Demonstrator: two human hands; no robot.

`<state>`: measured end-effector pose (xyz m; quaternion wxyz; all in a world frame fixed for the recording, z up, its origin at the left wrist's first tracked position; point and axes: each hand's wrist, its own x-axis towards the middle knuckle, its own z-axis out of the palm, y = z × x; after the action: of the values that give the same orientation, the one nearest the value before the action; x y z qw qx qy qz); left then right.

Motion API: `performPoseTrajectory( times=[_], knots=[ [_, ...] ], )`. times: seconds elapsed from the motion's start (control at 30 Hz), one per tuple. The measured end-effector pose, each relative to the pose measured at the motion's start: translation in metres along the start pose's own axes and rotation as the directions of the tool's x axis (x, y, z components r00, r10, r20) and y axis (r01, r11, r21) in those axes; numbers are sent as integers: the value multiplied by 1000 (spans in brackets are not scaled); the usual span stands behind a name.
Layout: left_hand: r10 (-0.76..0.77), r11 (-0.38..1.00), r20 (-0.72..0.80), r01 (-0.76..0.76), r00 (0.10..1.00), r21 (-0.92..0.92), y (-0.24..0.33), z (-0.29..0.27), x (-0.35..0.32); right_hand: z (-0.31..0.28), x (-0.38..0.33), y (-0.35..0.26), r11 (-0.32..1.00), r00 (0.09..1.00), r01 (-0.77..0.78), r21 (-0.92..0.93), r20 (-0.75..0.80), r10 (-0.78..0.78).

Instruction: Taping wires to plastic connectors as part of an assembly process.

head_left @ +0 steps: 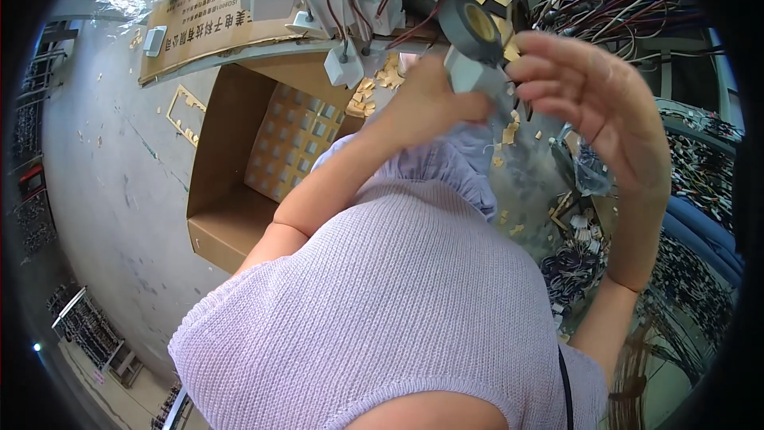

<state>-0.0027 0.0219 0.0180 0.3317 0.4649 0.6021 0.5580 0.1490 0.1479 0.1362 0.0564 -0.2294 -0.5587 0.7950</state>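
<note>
My left hand [430,99] is raised in front of me, closed on the free end of a grey tape strip [465,72]. The grey tape roll [475,26] hangs just above that strip. My right hand [593,95] is beside it with its fingers curled. Its fingertips pinch a few thin dark wires [521,103] where they meet the tape. Both hands are held above the bench edge, close together. My lilac knit top fills the lower middle and hides what lies under my arms.
White plugs on wires [342,0] crowd the bench top by a flat cardboard sheet [207,16]. An open cardboard box with a gridded insert [290,139] stands below left. Yellow paper scraps [368,95] are strewn about. Wire harness bundles [704,167] and a plastic bag [590,177] lie right.
</note>
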Motion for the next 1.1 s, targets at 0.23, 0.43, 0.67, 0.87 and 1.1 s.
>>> performPoseTrajectory(
  times=[0.23,0.43,0.67,0.87,1.1],
  knots=[
    [288,46,797,823,531,-566,5,1,-2,-30,43,38,847,879,446,-290,322,-353],
    [383,-112,794,877,473,-468,1,4,-8,-43,66,20,771,705,549,-323,674,-219],
    [-48,434,548,511,835,-742,19,-7,3,-52,33,24,814,899,414,-407,323,-296],
    [-60,998,-39,60,997,-3,5,15,-3,1,6,42,985,979,173,3,-111,-171],
    [-288,677,462,520,839,-521,12,-1,-2,-32,17,52,881,950,254,-398,-66,-304]
  ],
)
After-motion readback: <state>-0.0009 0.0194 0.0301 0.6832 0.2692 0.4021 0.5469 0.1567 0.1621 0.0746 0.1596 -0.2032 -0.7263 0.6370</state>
